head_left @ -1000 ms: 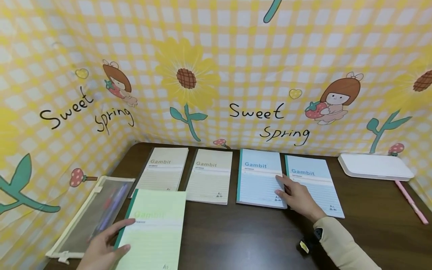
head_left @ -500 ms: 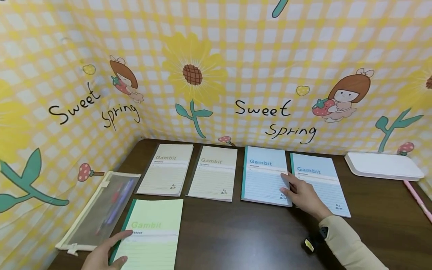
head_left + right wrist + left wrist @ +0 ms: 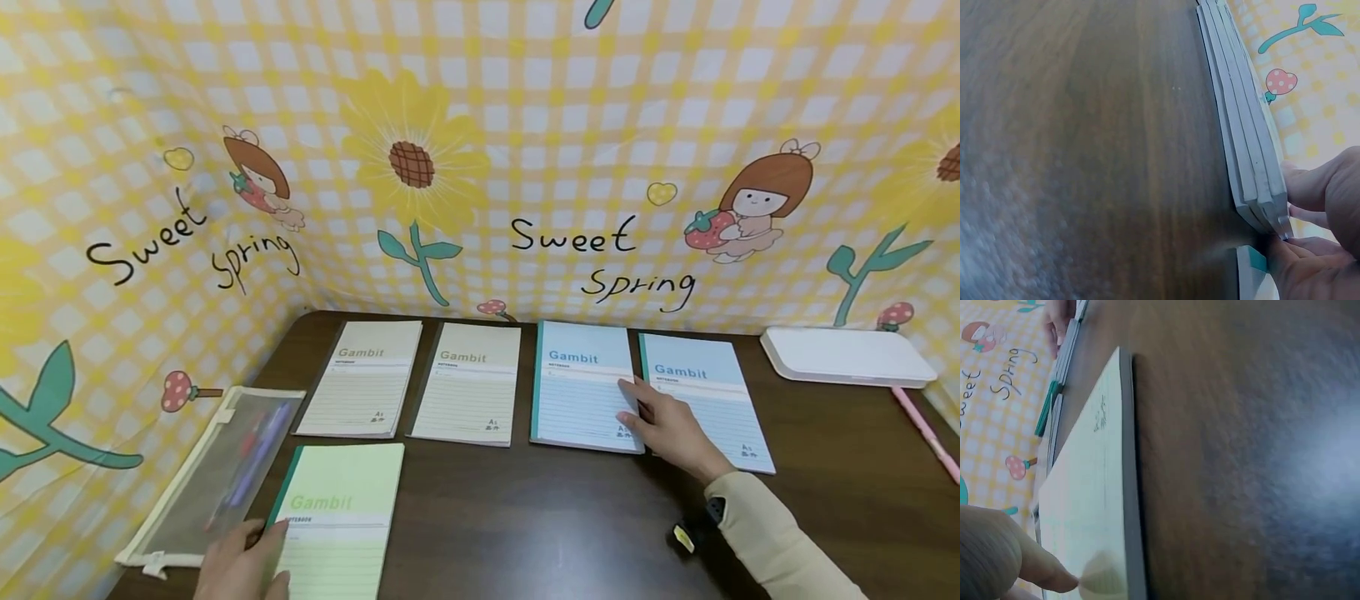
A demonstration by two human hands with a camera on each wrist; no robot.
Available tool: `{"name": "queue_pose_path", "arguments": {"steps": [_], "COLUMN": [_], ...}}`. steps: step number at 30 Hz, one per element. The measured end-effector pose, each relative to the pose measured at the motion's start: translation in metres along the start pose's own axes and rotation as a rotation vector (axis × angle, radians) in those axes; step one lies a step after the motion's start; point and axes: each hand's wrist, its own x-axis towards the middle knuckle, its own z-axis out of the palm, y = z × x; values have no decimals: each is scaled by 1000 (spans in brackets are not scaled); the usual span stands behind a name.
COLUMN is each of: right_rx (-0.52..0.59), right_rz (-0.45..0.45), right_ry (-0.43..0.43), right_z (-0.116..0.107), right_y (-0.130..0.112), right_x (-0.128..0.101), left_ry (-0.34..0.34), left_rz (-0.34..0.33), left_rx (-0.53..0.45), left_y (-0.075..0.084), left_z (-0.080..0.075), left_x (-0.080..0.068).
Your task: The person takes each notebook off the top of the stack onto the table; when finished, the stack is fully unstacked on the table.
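Observation:
A green notebook (image 3: 337,508) lies at the front left of the table. My left hand (image 3: 243,562) grips its spine side, a thumb and finger on the cover's edge; in the left wrist view the thumb (image 3: 1047,572) meets the pale cover. Farther right, my right hand (image 3: 675,429) holds the right edge of a blue notebook (image 3: 581,400). The right wrist view shows this is the top of a stack (image 3: 1244,125) of several notebooks, with the thumb (image 3: 1307,187) at its upper edge and fingers at the corner. Another blue notebook (image 3: 712,400) lies partly behind that hand.
Two beige notebooks (image 3: 363,387) lie in the back row. A mesh zip pouch (image 3: 202,483) with pens is at the left edge. At the back right are a white case (image 3: 847,354) and a pink pen (image 3: 926,433). A yellow checked cloth (image 3: 525,167) stands behind the table.
The green notebook has come down and toward me, uncovering the beige notebook's lower edge. My left fingers have drawn back to its spine. The right hand stays at the blue stack.

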Motion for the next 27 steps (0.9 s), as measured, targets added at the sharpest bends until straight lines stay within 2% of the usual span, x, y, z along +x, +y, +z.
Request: {"name": "queue_pose_path", "arguments": {"steps": [1,2,3,4,6,7,8,11,13,15,16,18,21,27], "right_rx": [-3,-4,-5,-3,-2,1,2,10,11,13,12,14,14,-7], "right_rz": [1,2,4,7,18,24,29,36,31,26,21,18,25,51], "right_ry": [5,9,12,15,19,21,20,12,8,7,10,10,12,40], "right_z": [-2,-3,-4,-4,-4,-4,-3,-1,0,3,5,7,9,4], "right_y": [0,0,0,0,0,0,0,1,2,3,4,4,3,2], "right_x": [-1,-1,-1,-1,-1,-1,-1,1,1,3,3,4,4,4], "left_ry": [53,71,129,180,247,249,220,100,-59,-196,-253,-322,-318,-243], "left_rz": [87,125,200,252,366,403,417,491,493,450,421,377,383,422], "left_rx": [46,32,56,34,-9,-40,-78,-203,-337,-423,-450,-452,-367,-319], "left_y": [8,17,28,39,66,80,96,143,175,205,219,242,264,281], "left_z": [-2,-6,-9,-11,-13,-12,-10,4,19,38,48,66,85,100], "left_x": [6,10,16,21,40,48,57,88,108,128,136,152,166,171]}}
